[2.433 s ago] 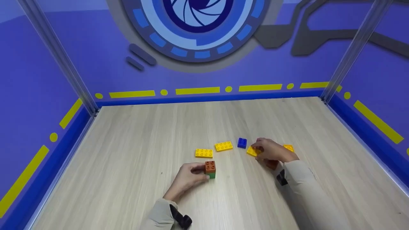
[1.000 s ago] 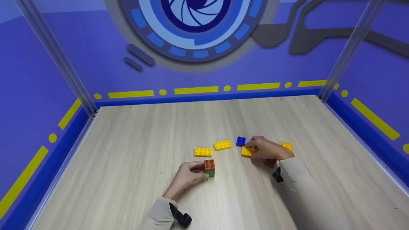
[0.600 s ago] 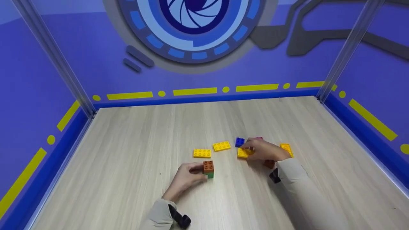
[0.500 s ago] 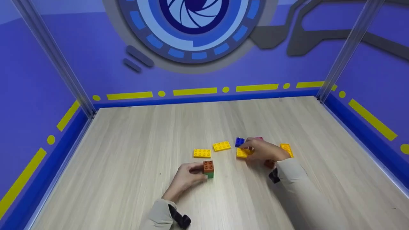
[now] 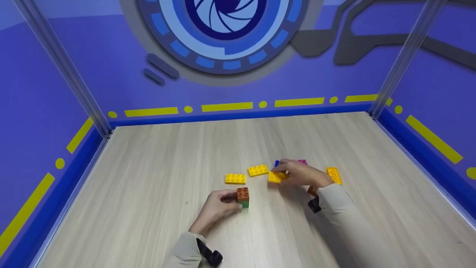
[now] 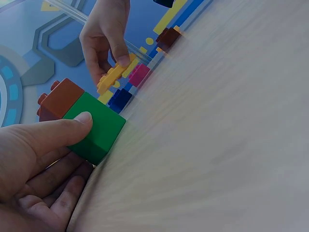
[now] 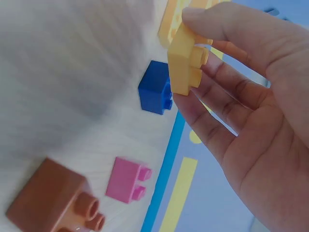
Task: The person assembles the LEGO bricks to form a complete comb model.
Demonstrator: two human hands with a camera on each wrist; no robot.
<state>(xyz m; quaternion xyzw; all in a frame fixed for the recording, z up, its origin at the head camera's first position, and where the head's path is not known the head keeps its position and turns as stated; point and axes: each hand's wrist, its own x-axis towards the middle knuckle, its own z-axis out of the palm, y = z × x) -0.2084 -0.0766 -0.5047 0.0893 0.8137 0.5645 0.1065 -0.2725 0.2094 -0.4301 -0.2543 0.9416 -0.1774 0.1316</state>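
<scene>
My left hand (image 5: 217, 208) grips a two-brick stack standing on the table: a reddish-brown building brick (image 5: 243, 192) on top of a green brick (image 6: 96, 128). The thumb presses on the green side. Farther right, my right hand (image 5: 303, 174) pinches a thin yellow eight-stud brick (image 5: 274, 177) between thumb and fingers. In the right wrist view that yellow brick is raised off the table, studs facing the palm. Behind it lies a blue brick (image 7: 155, 87), mostly covered by the hand in the head view.
Two flat yellow bricks (image 5: 235, 179) lie beyond the stack, the second yellow brick (image 5: 258, 170) farther right. A pink brick (image 7: 126, 180), a brown brick (image 7: 48, 195) and an orange-yellow brick (image 5: 334, 175) lie around the right hand. Blue walls (image 5: 230, 93) bound the table.
My right hand has drawn the yellow brick leftward, from beside the blue brick to in front of it, and lifted it. The left hand and its stack stay in place.
</scene>
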